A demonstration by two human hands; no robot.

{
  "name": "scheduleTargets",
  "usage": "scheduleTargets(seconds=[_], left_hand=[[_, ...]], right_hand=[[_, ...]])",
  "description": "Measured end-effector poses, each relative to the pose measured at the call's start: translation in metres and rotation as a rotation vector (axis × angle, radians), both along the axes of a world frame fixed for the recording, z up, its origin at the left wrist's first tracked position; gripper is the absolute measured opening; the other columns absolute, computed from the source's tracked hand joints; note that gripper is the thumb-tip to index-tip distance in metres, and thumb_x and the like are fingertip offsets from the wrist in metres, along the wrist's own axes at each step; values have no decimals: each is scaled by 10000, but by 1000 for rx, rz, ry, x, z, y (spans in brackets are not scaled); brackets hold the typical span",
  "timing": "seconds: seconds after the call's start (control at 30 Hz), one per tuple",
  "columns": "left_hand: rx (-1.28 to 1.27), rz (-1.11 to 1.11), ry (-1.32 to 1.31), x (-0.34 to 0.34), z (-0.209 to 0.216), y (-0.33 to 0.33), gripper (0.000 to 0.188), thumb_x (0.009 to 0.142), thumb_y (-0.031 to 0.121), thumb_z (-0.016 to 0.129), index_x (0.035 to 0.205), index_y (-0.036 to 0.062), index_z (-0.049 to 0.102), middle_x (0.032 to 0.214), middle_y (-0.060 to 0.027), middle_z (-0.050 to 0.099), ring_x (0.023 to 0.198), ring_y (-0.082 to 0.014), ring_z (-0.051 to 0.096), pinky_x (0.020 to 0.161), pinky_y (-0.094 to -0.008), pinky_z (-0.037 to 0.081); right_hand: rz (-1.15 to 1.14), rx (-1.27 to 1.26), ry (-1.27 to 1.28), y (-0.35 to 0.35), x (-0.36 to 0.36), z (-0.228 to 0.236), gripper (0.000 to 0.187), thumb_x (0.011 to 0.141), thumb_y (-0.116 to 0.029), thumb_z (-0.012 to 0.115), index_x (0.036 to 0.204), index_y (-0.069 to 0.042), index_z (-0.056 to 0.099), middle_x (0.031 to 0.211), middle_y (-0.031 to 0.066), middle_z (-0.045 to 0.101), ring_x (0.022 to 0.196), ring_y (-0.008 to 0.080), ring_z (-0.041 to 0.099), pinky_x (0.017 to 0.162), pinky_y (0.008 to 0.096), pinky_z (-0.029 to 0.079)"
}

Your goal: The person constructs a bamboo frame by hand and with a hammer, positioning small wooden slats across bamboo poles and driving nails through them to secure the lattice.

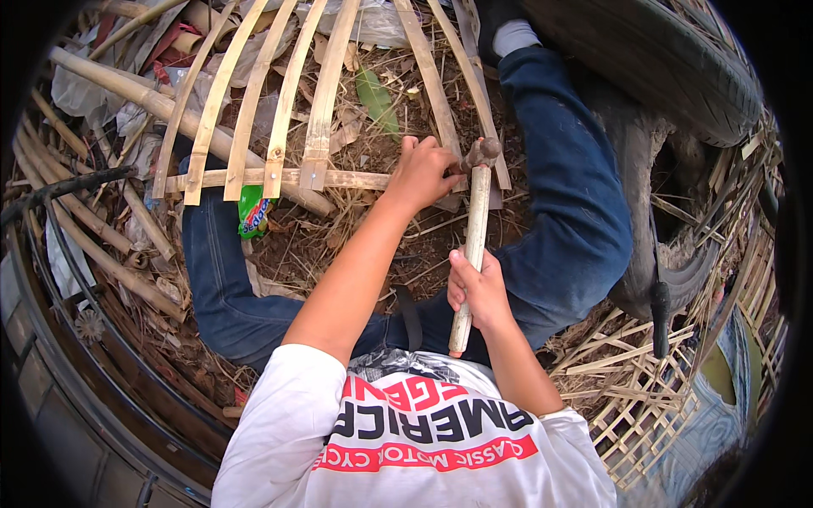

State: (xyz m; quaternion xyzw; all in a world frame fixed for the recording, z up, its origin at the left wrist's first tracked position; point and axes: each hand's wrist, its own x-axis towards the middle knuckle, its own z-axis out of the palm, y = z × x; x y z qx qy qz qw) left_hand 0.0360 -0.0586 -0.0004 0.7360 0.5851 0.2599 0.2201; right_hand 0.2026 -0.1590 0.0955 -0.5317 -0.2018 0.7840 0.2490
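Observation:
My right hand is wrapped around the pale handle of a hammer. The hammer's rusty metal head points away from me, beside the fingers of my left hand. Those left fingers are bent and pinched together at the near end of a bamboo slat; whatever lies between them is too small or hidden to name. Another bamboo slat runs just to the right, partly behind the hammer head. A bamboo crosspiece lies under the near ends of several slats at the left and reaches toward my left hand.
My legs in blue jeans bend around the work. A green packet lies under the crosspiece. A thick bamboo pole is at the left, near black metal bars. Tyres and a woven bamboo lattice are at the right.

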Motion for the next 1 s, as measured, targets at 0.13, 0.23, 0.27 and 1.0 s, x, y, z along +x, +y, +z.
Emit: scheduleTargets(seconds=[0.13,0.23,0.27,1.0], left_hand=[[-12,-3,1,1,-1,0,159,693,220,800,781,115,719,770,-13,638,852,-201,535,848,-377,342],[-17,-9,12,-1,-4,0,155,696,219,797,791,120,725,775,-9,641,867,-199,537,852,-374,343],[-19,-9,8,0,-1,0,155,696,219,797,791,120,725,775,-9,641,867,-199,537,852,-374,343],[-185,21,-15,-1,-7,2,189,723,277,807,857,153,760,931,-88,619,1014,-292,501,957,-404,353]], right_hand=[[-30,-15,2,-2,-2,4,233,972,-211,607,854,-99,440,580,-33,369,411,78,404,357,250,381],[11,-56,-24,-1,0,1,244,971,-218,609,846,-102,435,578,-31,370,409,80,408,356,250,380],[11,-58,-29,-1,1,2,244,971,-218,609,846,-102,435,578,-31,370,409,80,408,356,250,380],[38,-83,-76,0,3,6,234,974,-210,606,873,-70,449,557,-15,386,397,88,404,351,263,377]])
